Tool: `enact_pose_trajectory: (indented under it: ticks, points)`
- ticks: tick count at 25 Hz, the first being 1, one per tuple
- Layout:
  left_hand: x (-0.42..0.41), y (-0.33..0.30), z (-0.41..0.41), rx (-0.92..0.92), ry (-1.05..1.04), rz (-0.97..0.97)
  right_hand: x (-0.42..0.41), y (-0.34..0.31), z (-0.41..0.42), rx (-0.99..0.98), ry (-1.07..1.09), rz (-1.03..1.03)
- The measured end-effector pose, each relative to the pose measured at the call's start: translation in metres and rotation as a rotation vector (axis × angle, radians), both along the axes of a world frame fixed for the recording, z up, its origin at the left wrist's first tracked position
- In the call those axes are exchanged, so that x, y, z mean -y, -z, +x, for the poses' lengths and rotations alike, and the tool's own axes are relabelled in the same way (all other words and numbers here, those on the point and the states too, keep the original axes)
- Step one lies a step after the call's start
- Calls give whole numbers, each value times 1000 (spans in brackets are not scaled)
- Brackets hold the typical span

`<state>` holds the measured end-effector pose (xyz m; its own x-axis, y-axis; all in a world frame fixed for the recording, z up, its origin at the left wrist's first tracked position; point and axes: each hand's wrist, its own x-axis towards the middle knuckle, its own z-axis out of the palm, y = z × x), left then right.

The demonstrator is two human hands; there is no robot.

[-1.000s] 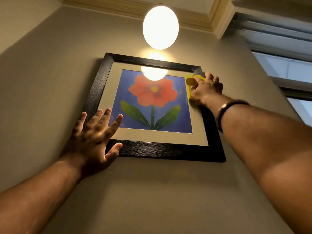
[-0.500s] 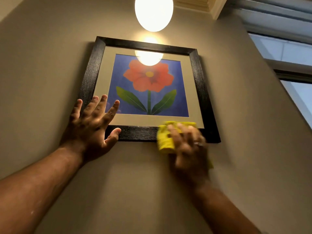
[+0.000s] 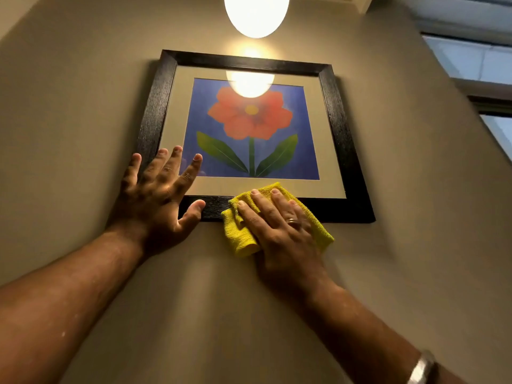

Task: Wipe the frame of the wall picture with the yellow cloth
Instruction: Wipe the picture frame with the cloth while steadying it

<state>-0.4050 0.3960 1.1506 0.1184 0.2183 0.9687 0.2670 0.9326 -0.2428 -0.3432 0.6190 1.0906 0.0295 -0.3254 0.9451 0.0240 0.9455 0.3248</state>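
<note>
Two hands reach up to a picture on a beige wall [image 3: 69,106], seen from below by the head camera. The picture shows a red flower on blue inside a pale mat, with a black frame [image 3: 340,128] as the landmark. The left hand [image 3: 158,200] lies flat with fingers spread wide over the frame's lower left corner, thumb under the bottom rail, holding nothing. The right hand [image 3: 279,231] presses flat on a folded yellow cloth [image 3: 241,236] against the middle of the frame's bottom rail; the cloth hangs partly below the rail onto the wall. A ring shows on that hand and a metal band [image 3: 421,370] on its wrist. A glowing oval lamp [image 3: 256,12] hangs above the frame, and its reflection shines on the glass. A window [image 3: 476,62] lies right of the frame.
</note>
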Motion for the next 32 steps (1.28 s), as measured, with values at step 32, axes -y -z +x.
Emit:
enact_pose_trajectory:
  ticks: [32]
  points:
    - [5, 3, 1, -15, 22, -54, -54, -91, 28, 143, 39, -34]
